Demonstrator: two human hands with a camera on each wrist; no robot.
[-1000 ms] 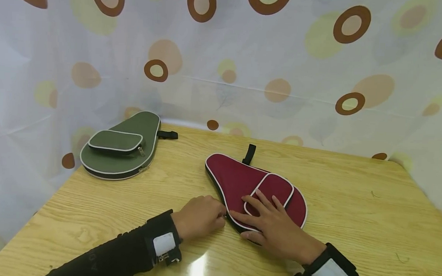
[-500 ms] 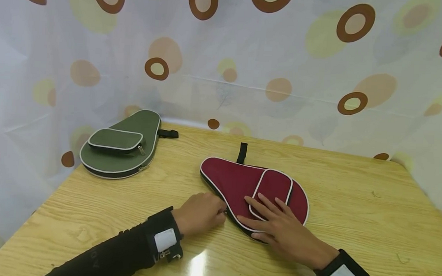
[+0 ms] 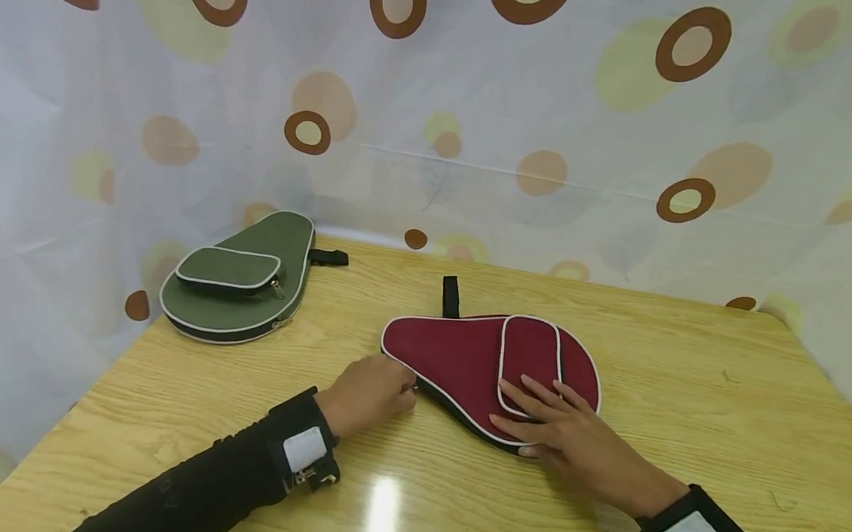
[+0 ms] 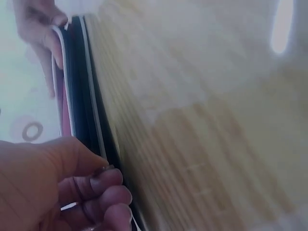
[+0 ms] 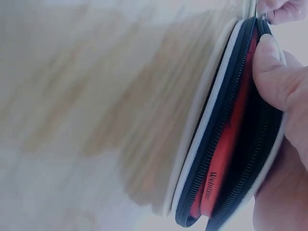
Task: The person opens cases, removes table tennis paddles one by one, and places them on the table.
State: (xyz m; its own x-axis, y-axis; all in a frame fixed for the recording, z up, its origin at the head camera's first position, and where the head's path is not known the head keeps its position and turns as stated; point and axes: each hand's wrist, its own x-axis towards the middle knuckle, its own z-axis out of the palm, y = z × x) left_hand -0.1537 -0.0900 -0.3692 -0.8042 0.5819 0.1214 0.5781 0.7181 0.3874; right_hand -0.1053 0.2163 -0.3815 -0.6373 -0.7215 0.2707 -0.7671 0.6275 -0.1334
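A dark red table tennis bat case (image 3: 458, 355) with white piping lies on the table, its narrow end to the left. At its near edge my left hand (image 3: 372, 394) pinches a small zipper pull (image 4: 108, 168) between thumb and curled fingers. My right hand (image 3: 579, 439) rests on the case with fingers spread over the front pocket (image 3: 531, 354); its thumb (image 5: 269, 53) touches the zipped edge. Through the gap between the zipper teeth (image 5: 216, 139), the right wrist view shows a red item (image 5: 222, 159) with dark printed letters inside; the rest of it is hidden.
A green case (image 3: 277, 240) of the same shape, with a small zipped pocket (image 3: 229, 268), lies at the table's back left. A black strap (image 3: 451, 296) sticks out behind the red case. Behind the wooden table (image 3: 678, 372) hangs a patterned curtain (image 3: 490, 102).
The red case has turned counterclockwise, its narrow end swinging nearer. My left hand has moved left along the edge toward that end. My right hand has shifted right with the case.
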